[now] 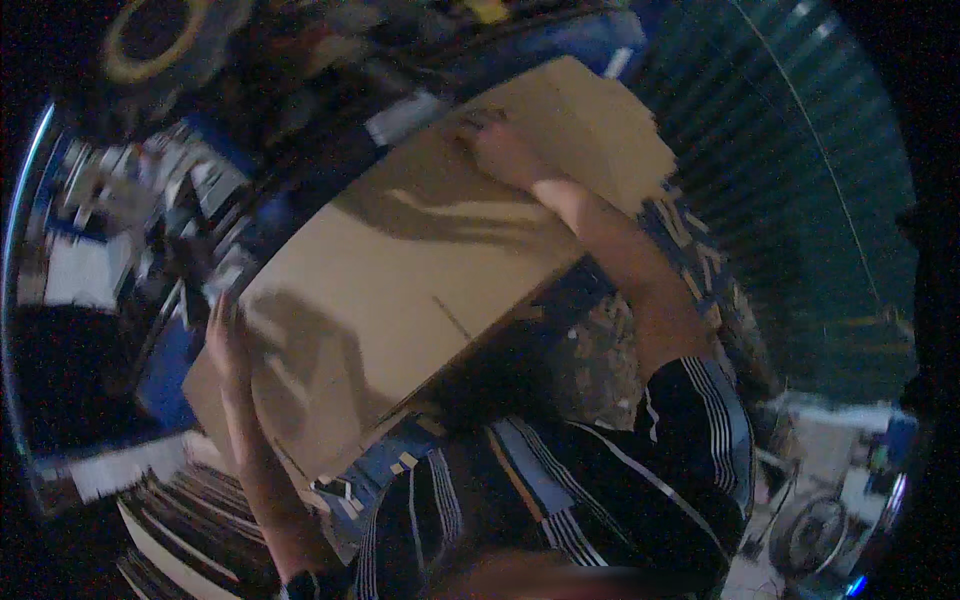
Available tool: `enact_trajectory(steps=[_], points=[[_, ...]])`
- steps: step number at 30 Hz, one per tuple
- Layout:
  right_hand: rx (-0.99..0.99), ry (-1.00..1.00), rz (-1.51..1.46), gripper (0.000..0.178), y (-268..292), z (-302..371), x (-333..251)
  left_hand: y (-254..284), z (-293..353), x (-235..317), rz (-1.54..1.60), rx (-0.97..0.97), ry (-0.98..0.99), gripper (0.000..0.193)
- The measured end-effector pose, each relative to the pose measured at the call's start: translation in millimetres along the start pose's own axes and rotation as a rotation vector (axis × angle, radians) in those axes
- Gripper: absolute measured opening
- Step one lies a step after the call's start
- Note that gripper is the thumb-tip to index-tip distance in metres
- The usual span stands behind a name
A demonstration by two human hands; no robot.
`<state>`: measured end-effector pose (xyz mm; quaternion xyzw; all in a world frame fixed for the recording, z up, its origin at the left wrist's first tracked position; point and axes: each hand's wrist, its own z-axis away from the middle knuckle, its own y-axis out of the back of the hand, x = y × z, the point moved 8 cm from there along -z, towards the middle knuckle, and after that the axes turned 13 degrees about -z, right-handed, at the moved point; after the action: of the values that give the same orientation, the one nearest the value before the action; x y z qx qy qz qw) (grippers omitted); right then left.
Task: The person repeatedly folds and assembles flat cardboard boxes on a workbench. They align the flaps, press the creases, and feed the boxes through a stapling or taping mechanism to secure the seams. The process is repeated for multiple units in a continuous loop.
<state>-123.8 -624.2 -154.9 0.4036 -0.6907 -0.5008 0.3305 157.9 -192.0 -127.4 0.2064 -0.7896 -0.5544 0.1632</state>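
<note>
A large brown cardboard sheet (390,270) lies slanted before me, from the lower left to the upper right. At its left edge, my left hand (228,340) is closed on the board, seen side-on with some fingers hidden. Near the far edge my right hand (500,152) rests on the cardboard, its fingers apart and somewhat blurred. Both hands cast dark shadows over the board. A short dark line or slit shows near the sheet's front edge.
A blue work surface (385,465) with scraps shows under the near edge. Stacked flat sheets (190,530) stand at the lower left. Blurred clutter (160,190) fills the far left. A green corrugated wall (780,200) rises on the right. Cardboard offcuts (600,360) lie beside my right arm.
</note>
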Motion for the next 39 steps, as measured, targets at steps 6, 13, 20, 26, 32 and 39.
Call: enact_trajectory(steps=[6, 13, 20, 26, 32, 39], points=[[0.22, -0.678, 0.09, 0.06, 25, 73, 184, 38, 238, -70, -0.507, -0.259, 0.774, 0.062], [0.171, -1.362, -0.471, 0.065, 16, 132, 302, 1, 333, -124, -0.267, -0.452, 1.06, 0.072], [0.195, -1.095, -0.015, 0.052, 70, 190, 308, 11, 341, -139, 0.08, -0.197, 1.066, 0.073], [-0.007, -0.797, -0.424, 0.053, 21, 199, 281, 24, 341, -176, -0.188, -0.267, 1.022, 0.065], [0.019, -0.718, -0.492, 0.047, 17, 193, 314, 68, 315, -144, 0.397, -0.099, 1.04, 0.033], [0.993, -0.858, -1.711, 0.035, 45, 225, 275, 82, 305, -103, 0.871, 0.356, 0.933, 0.047]])
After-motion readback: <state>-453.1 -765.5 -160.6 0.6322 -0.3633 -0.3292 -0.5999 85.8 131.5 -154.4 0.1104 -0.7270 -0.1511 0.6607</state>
